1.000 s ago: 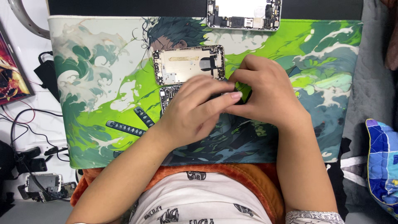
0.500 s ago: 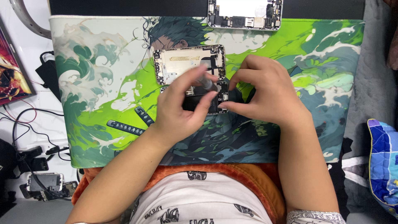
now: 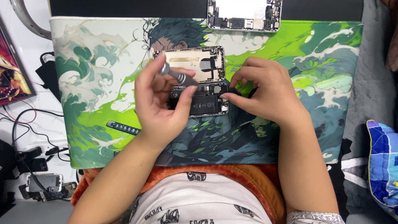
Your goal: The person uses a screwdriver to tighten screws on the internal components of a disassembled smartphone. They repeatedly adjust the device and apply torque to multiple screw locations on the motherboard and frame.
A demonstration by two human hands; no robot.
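Observation:
An opened phone [image 3: 201,85] lies in the middle of a green illustrated desk mat [image 3: 99,74], its metal back half above and its dark battery half below. My left hand [image 3: 159,103] holds a small silver screwdriver [image 3: 179,77] tilted over the phone's left side. My right hand [image 3: 265,93] rests on the mat at the phone's right edge, fingertips pinched against its lower right corner.
A second opened phone body [image 3: 244,14] lies at the mat's far edge. A dark flat tool [image 3: 122,127] lies on the mat to the left. Cables and an old phone [image 3: 43,182] sit at the left. A blue patterned cloth [image 3: 383,166] is at the right.
My hands have drawn apart and uncovered the phone. My left hand has lifted and now holds the screwdriver. My right hand has shifted to the phone's right edge.

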